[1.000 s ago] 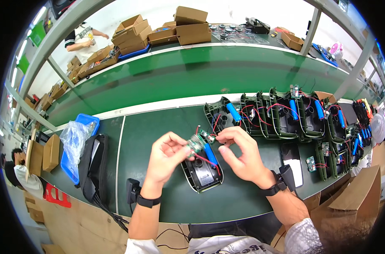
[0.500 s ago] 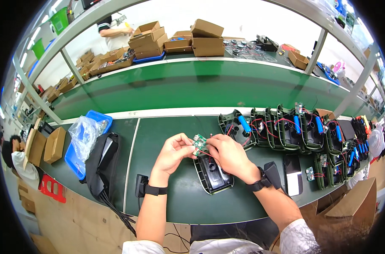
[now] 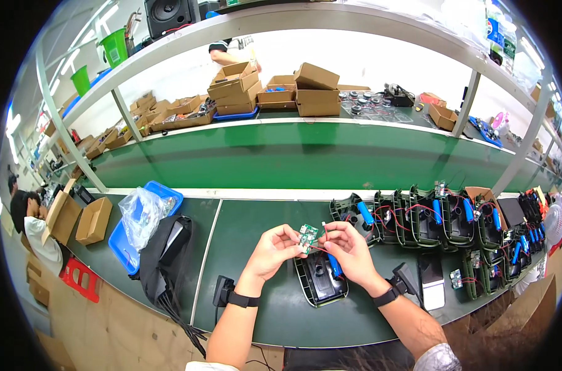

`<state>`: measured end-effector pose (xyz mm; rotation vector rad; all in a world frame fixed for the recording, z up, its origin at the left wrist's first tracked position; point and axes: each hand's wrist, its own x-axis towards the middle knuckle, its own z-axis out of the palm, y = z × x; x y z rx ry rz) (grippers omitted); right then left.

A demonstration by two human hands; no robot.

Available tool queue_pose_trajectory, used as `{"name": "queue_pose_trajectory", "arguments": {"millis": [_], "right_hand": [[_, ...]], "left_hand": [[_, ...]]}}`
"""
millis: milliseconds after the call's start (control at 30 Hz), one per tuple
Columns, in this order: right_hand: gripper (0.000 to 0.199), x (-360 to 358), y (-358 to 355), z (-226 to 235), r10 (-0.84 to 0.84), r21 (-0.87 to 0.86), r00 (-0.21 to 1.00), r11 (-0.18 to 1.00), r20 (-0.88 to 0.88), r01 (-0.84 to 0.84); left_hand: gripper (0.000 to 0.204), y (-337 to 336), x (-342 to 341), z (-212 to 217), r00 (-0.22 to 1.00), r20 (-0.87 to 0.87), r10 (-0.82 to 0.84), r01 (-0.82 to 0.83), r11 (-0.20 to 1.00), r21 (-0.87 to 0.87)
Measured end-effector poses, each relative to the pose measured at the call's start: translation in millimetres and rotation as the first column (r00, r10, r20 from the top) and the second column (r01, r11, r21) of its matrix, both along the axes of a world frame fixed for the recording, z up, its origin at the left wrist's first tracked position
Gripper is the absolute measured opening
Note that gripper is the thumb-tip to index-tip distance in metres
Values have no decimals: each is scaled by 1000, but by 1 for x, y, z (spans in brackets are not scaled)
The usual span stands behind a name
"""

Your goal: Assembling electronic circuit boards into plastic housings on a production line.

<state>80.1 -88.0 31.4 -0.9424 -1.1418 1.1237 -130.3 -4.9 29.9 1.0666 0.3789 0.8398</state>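
My left hand [image 3: 272, 253] pinches a small green circuit board [image 3: 308, 236] by its edge, between thumb and fingers. Close on its right, my right hand [image 3: 352, 253] has thumb and forefinger closed on a thin red wire [image 3: 320, 249]. A small pale connector [image 3: 323, 225] sticks up beside these fingertips. Beneath both hands, a dark green plastic housing [image 3: 320, 292] lies on the bench with its hollow black inside facing up. A blue cylindrical battery [image 3: 335, 267] shows in it, partly covered by my right hand.
Several similar housings [image 3: 426, 232] with batteries and wires fill the bench's right side. A phone [image 3: 432, 281] lies in front of them. Left are a blue tray [image 3: 125, 248] with a plastic bag, a black bag [image 3: 159, 256] and a cardboard box [image 3: 94, 221]. A green conveyor [image 3: 262, 162] runs behind.
The view has shifted, so the bench sits lower in the picture. My right hand has turned and opened away from the board, uncovering the battery in the housing. The board stays in my left hand.
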Motion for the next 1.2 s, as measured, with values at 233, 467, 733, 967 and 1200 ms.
{"name": "queue_pose_trajectory", "arguments": {"millis": [233,467,733,967,1200], "right_hand": [[25,8,-1,-5,-71,-26,990,997,-123,68],[19,8,-7,-8,47,-53,996,997,-78,-51],[15,1,-12,-8,58,-36,989,997,-137,-64],[24,-2,-13,-5,-2,-26,993,1000,-122,-2],[33,0,-11,-12,-58,7,993,998,-101,59]], "left_hand": [[21,3,4,-2,1000,-1,26,-26,999,27],[19,-4,11,-6,995,22,101,-102,993,63],[23,-13,22,-9,986,5,166,-166,983,72],[26,-18,28,-13,986,-11,165,-163,983,84],[28,-20,31,-11,981,-19,191,-188,978,91]]}}
